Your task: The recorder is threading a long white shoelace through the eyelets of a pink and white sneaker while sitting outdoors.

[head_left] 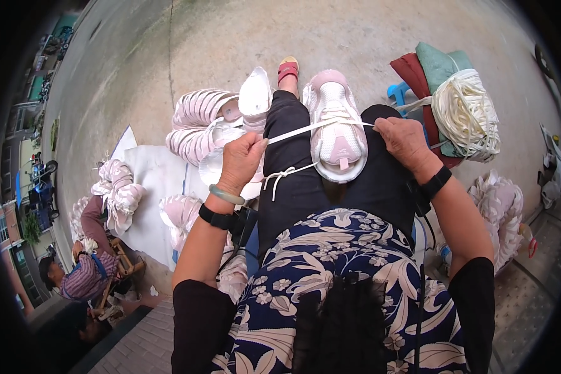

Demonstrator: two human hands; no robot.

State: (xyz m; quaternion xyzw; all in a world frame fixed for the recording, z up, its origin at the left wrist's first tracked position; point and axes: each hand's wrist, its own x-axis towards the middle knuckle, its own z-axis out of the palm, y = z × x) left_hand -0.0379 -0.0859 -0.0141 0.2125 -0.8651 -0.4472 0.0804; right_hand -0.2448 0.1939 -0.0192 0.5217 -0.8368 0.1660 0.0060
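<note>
A pink and white shoe upper [341, 144] rests across my lap, its pink heel end toward me. A flat white shoelace [293, 133] crosses it and is drawn out to both sides. My left hand [240, 161] pinches the lace's left part over my left thigh. Over my right thigh, my right hand [405, 142] is closed on the other end. Between them the lace looks taut, and several strands cross on the upper. A second thin white cord [285, 174], tied in a loose bow, trails from the upper's left side onto my dark trousers.
Stacked pink and white shoe uppers [199, 118] lie left of my legs. At right sits a bundle of cream laces [467, 115] on green and red cloth [439, 65]. More uppers [500, 212] are piled at lower right. Another person [84, 274] sits at far left beside a white sheet [153, 193].
</note>
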